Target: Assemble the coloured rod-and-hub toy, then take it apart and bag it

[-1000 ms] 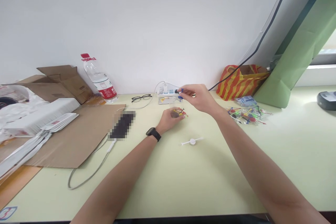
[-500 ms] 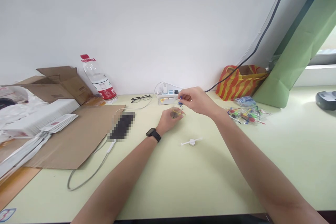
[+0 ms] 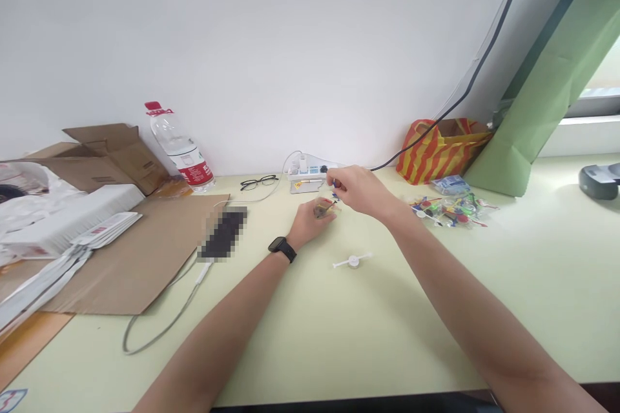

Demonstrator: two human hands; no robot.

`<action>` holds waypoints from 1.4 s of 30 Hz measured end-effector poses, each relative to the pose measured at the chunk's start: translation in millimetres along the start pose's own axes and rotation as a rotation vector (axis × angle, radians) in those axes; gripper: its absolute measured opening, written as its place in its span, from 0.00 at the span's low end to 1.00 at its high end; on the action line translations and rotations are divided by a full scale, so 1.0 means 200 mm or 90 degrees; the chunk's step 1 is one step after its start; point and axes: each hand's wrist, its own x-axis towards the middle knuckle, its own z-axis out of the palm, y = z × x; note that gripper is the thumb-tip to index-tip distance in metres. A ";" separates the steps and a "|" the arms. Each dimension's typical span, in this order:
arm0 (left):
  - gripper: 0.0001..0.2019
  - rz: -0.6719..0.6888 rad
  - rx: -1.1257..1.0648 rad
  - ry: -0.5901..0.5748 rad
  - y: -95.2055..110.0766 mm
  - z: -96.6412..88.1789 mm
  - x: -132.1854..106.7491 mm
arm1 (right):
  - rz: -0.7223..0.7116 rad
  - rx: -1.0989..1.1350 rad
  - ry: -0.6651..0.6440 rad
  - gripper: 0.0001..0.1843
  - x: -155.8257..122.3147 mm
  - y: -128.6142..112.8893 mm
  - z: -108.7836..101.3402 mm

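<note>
My left hand (image 3: pixel 307 222), with a black watch on its wrist, rests on the pale green table (image 3: pixel 339 335) and is closed around a small round brownish piece (image 3: pixel 322 208) with red and yellow pins in it. Just above it, my right hand (image 3: pixel 357 190) pinches a small blue pin (image 3: pixel 334 194) and holds it right at that piece. A white round hub with two thin arms (image 3: pixel 353 261) lies on the table in front of both hands.
A power strip (image 3: pixel 310 172), black glasses (image 3: pixel 259 182) and a water bottle (image 3: pixel 178 145) sit at the wall. Cardboard (image 3: pixel 145 251), a phone on a cable (image 3: pixel 223 231) and white packets lie left. Loose coloured pins (image 3: pixel 448 211) and a striped bag (image 3: pixel 438 148) are right.
My right hand has come down and toward my left hand, bringing the blue pin from above the power strip to the piece held in my left hand. The left hand stayed put.
</note>
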 end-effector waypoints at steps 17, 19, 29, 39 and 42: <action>0.14 0.004 0.027 0.011 0.02 0.00 -0.01 | 0.039 -0.114 -0.008 0.09 0.01 0.08 0.07; 0.14 0.005 0.029 0.009 0.02 0.00 -0.01 | 0.043 -0.115 -0.014 0.10 0.01 0.07 0.06; 0.15 0.007 0.029 -0.024 -0.01 0.00 -0.01 | 0.038 -0.097 -0.024 0.10 0.01 0.07 0.06; 0.15 0.001 0.062 -0.021 -0.01 -0.01 -0.01 | 0.006 -0.115 -0.088 0.11 0.02 0.07 0.06; 0.15 -0.004 0.051 -0.028 0.00 -0.01 -0.01 | 0.016 -0.138 -0.102 0.11 0.02 0.07 0.08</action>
